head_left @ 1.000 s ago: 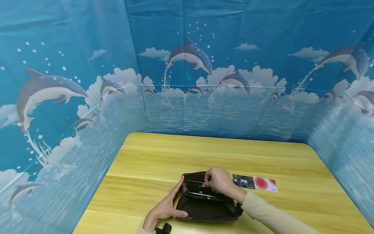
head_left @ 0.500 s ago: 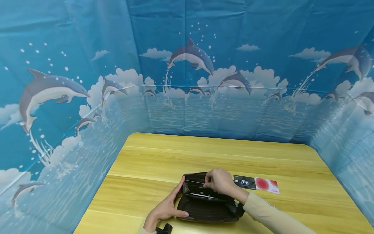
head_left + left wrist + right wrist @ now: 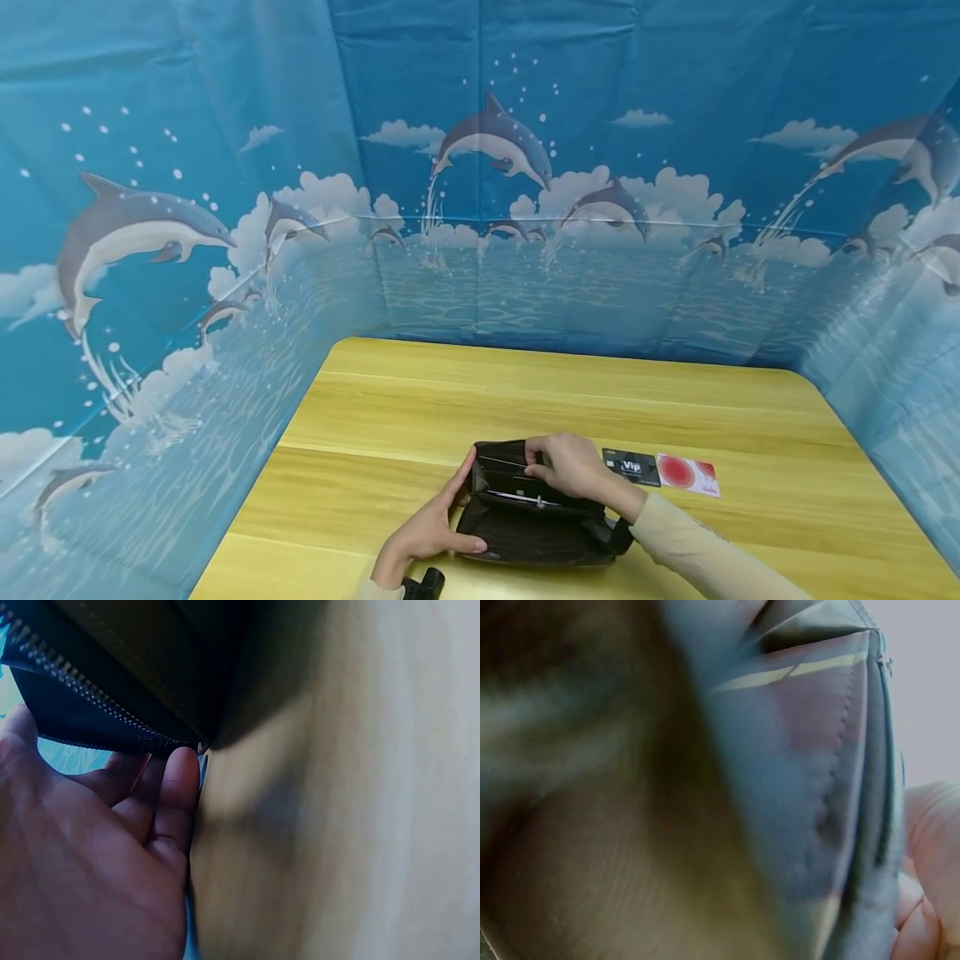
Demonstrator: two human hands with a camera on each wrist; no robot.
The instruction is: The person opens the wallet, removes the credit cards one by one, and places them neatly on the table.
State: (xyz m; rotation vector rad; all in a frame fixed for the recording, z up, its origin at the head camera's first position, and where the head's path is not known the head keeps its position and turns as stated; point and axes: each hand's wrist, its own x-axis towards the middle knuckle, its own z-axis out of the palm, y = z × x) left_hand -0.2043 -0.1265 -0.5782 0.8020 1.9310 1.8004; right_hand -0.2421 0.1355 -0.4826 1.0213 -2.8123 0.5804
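A dark brown zip wallet (image 3: 525, 521) lies open on the wooden table (image 3: 420, 400) near the front edge. My left hand (image 3: 432, 525) grips its left end, thumb on the front flap and fingers up the side. In the left wrist view the fingers (image 3: 176, 795) touch the wallet's zipper edge (image 3: 90, 694). My right hand (image 3: 567, 467) reaches in from the right, its fingers curled into the wallet's upper compartment and pinching an inner wall. Whatever else they hold there is hidden. The right wrist view shows only the blurred wallet lining (image 3: 810, 750).
Two cards lie flat just right of the wallet: a black VIP card (image 3: 632, 467) and a white card with a red disc (image 3: 687, 473). Blue dolphin-print sheeting (image 3: 480, 208) walls the table at the back and both sides.
Both hands stay at the wallet. The right fingers have sunk slightly deeper into the upper compartment, and the light card edges inside show less.
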